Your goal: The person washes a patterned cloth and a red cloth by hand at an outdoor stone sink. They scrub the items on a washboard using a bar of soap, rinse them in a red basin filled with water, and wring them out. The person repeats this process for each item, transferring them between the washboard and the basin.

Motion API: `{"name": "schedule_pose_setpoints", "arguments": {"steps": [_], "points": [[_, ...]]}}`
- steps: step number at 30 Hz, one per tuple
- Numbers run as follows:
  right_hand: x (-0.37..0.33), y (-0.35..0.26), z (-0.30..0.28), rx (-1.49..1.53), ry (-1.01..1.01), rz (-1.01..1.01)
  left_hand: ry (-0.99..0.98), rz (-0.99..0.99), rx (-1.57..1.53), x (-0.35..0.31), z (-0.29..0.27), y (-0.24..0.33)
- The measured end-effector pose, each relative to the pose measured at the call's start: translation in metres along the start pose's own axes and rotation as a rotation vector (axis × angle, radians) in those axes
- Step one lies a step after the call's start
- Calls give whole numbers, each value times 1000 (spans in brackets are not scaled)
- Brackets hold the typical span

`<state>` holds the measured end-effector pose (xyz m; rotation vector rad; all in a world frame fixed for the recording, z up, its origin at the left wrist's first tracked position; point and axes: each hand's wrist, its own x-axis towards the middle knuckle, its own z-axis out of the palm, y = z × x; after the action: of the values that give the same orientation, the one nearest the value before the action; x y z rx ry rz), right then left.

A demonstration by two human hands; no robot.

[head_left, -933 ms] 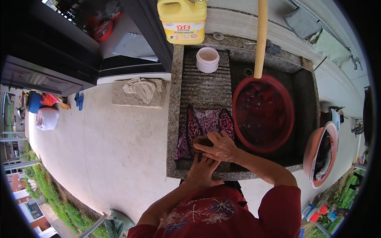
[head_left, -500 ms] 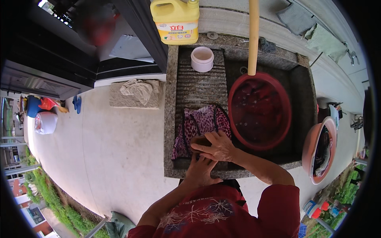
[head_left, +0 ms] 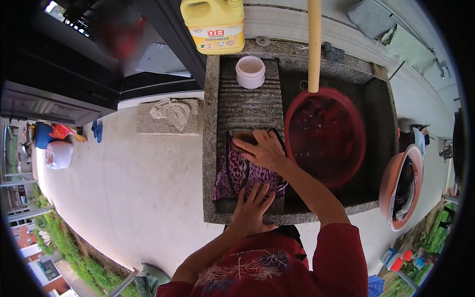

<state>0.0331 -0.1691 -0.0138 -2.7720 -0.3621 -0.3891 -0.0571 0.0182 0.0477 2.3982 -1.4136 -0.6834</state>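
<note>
A purple leopard-print garment with black trim [head_left: 257,174] lies spread over the ridged stone washboard [head_left: 247,110]. My right hand [head_left: 267,150] grips a brown scrubbing brush [head_left: 243,138], pressed on the garment's far part; the brush's underside is hidden. Fingers spread, my left hand [head_left: 252,212] rests on the garment's near edge by the sink's front rim. To the right of the washboard, a red basin [head_left: 362,129] stands in the stone sink [head_left: 381,119], holding dark red cloth in water.
A pale pink tub [head_left: 251,79] sits at the washboard's far end. Behind it is a yellow jug [head_left: 220,37]. A tan pole [head_left: 314,47] reaches over the basin. An orange tub of laundry [head_left: 388,190] stands right of the sink; a rag [head_left: 170,113] lies on a block at left.
My right hand has slid the brush away from me, from the near part of the garment to its far part. My left hand stays near the front edge, now apart from the right.
</note>
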Motion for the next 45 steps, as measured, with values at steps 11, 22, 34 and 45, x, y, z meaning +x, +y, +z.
{"name": "schedule_pose_setpoints", "arguments": {"steps": [11,22,34,45], "points": [[-14,-18,-4,126,-34,-116,-65,-34,-14,1,-4,-5],[-56,-42,-32,185,-179,-148,-224,-66,-67,1,-9,-8],[-41,-12,-36,150,-84,148,-51,-32,-38,2,-5,-7],[-32,45,-16,150,172,435,68,3,-116,4,-2,-3]]}}
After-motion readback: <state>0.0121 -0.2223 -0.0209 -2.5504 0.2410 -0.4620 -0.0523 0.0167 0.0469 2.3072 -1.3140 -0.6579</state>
